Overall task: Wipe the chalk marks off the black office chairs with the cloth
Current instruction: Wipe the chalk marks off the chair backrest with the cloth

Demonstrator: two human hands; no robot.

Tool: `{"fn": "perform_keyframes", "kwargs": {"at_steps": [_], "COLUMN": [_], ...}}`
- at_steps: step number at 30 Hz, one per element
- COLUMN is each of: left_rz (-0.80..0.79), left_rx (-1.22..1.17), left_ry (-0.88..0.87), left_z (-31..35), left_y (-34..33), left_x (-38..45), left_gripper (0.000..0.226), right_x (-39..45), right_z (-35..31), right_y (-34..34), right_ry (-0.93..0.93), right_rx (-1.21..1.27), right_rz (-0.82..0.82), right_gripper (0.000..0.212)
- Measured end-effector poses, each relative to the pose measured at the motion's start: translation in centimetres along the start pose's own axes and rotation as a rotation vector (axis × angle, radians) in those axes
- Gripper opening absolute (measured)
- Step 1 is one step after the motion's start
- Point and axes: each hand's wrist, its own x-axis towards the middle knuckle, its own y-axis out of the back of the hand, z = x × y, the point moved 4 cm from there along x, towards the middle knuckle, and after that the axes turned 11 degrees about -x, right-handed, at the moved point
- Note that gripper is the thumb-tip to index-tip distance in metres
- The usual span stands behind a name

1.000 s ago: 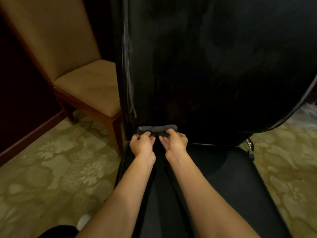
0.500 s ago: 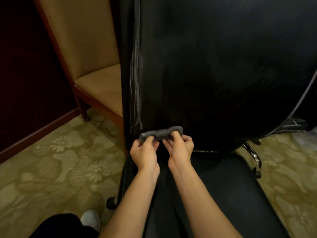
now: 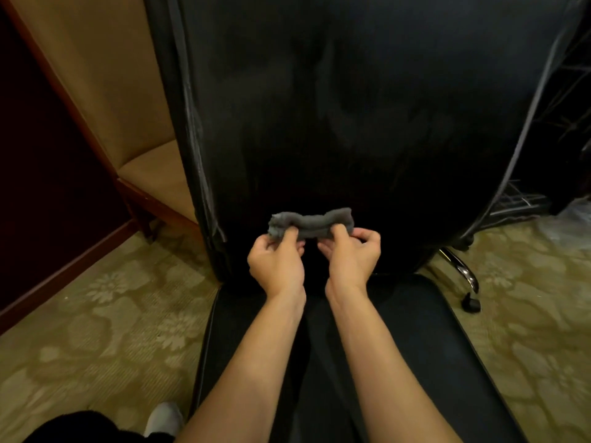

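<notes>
A black office chair point(image 3: 367, 123) fills the view, its tall backrest ahead and its seat point(image 3: 425, 346) below my arms. A small grey cloth point(image 3: 311, 223) is bunched into a short roll in front of the lower backrest. My left hand point(image 3: 276, 266) pinches the roll's left end and my right hand point(image 3: 350, 259) pinches its right end. Whether the cloth touches the backrest cannot be told. Faint pale smudges show on the dark backrest; no sharp chalk mark is visible.
A tan upholstered chair with a wooden frame point(image 3: 105, 100) stands close on the left. Patterned green carpet point(image 3: 96, 330) surrounds the office chair. A chrome chair leg with a castor point(image 3: 470, 289) sticks out at the right. My shoe point(image 3: 163, 417) is at the bottom left.
Both hands have lifted the rolled cloth a little from the base of the backrest and drawn slightly apart. The camera has shifted left and nearer to the chair.
</notes>
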Motion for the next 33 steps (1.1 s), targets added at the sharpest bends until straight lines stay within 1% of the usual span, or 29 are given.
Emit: {"fn": "perform_keyframes", "kwargs": {"at_steps": [2, 5, 7, 9, 12, 14, 16, 18, 21, 22, 24, 28, 31, 33], "left_rz": [0.031, 0.098, 0.079, -0.023, -0.207, -0.334, -0.411, -0.415, -0.382, -0.386, -0.427, -0.488, -0.545, -0.52], "left_rx": [0.102, 0.211, 0.244, 0.259, 0.317, 0.411, 0.543, 0.685, 0.81, 0.829, 0.835, 0.739, 0.663, 0.739], "left_ry": [0.004, 0.084, 0.078, 0.015, -0.212, -0.381, -0.497, -0.526, -0.458, -0.442, -0.442, -0.51, -0.578, -0.565], "left_z": [-1.7, -3.6, -3.8, -3.6, -3.2, -3.2, -4.1, -5.8, -8.6, -9.3, -9.9, -9.4, -8.5, -9.2], "left_y": [0.0, -0.3, -1.2, -2.8, -5.1, -6.5, -7.2, -6.9, -6.3, -6.6, -8.1, -11.1, -12.0, -11.4], "left_x": [0.0, 0.1, -0.2, -1.3, -3.3, -4.0, -3.8, -3.3, -3.8, -4.2, -5.5, -8.2, -9.5, -8.4], "left_gripper": [0.004, 0.01, 0.01, 0.009, 0.01, 0.013, 0.016, 0.019, 0.02, 0.02, 0.02, 0.021, 0.022, 0.023], "right_x": [0.9, 2.4, 3.2, 3.8, 4.3, 4.6, 5.1, 5.7, 6.7, 7.0, 7.8, 8.0, 8.0, 8.8], "right_z": [1.3, 2.6, 2.1, 0.6, -1.8, -3.0, -3.2, -1.9, 0.7, 0.9, 0.1, -2.8, -4.0, -2.9], "right_y": [0.7, 1.9, 2.9, 4.1, 6.0, 7.2, 8.0, 8.5, 9.9, 10.7, 12.3, 14.4, 14.9, 14.6], "right_ry": [-0.029, -0.107, -0.095, -0.024, 0.145, 0.298, 0.416, 0.428, 0.291, 0.256, 0.254, 0.411, 0.524, 0.468], "right_rx": [-0.101, -0.184, -0.217, -0.193, -0.159, -0.182, -0.259, -0.349, -0.402, -0.408, -0.401, -0.3, -0.245, -0.286], "right_rz": [0.055, 0.13, 0.151, 0.179, 0.231, 0.278, 0.32, 0.346, 0.374, 0.386, 0.435, 0.557, 0.61, 0.584], "right_gripper": [0.021, 0.023, 0.02, 0.018, 0.018, 0.018, 0.016, 0.016, 0.017, 0.017, 0.017, 0.016, 0.015, 0.016]}}
